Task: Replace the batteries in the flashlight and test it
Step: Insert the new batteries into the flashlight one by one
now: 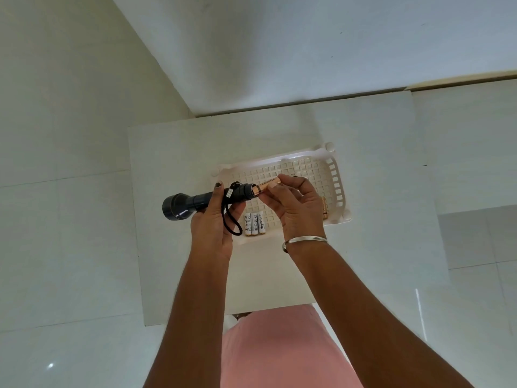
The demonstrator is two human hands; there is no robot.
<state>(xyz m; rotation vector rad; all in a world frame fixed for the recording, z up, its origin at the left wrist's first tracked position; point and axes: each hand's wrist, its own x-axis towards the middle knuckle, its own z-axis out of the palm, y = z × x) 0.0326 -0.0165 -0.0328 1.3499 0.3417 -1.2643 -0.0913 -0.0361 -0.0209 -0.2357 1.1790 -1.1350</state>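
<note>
Mid-swap: left hand [214, 219] gripped flashlight [195, 203] over counter [173, 163], right hand [299, 208] fingers [272, 185] pinched copper battery [270, 184] at open tail, 3 white cells [254, 224] near tray [335, 177] edge; cap + test left.

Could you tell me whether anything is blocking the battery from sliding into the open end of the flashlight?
Nothing visible does. The right hand holds the battery in line with the open end of the flashlight, held by the left hand.
</note>
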